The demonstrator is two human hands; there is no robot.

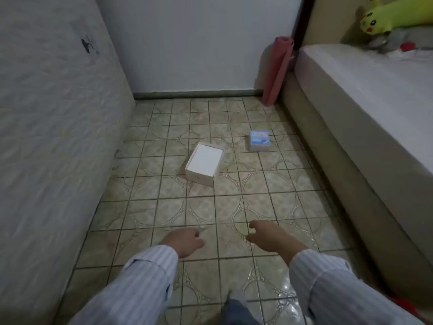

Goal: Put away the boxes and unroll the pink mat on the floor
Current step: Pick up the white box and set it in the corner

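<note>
Both arms outstretched over tiles: left hand loosely curled, empty; right hand loosely curled, empty.

Pretty narrow strip of tiled floor here, hemmed in by a textured wall on the left and the bed on the right. Bare tile is seen between both hands and the white box, with a clear gap between it and the blue box. The rolled pink mat is wedged upright in the far corner, tight against the bed.
</note>
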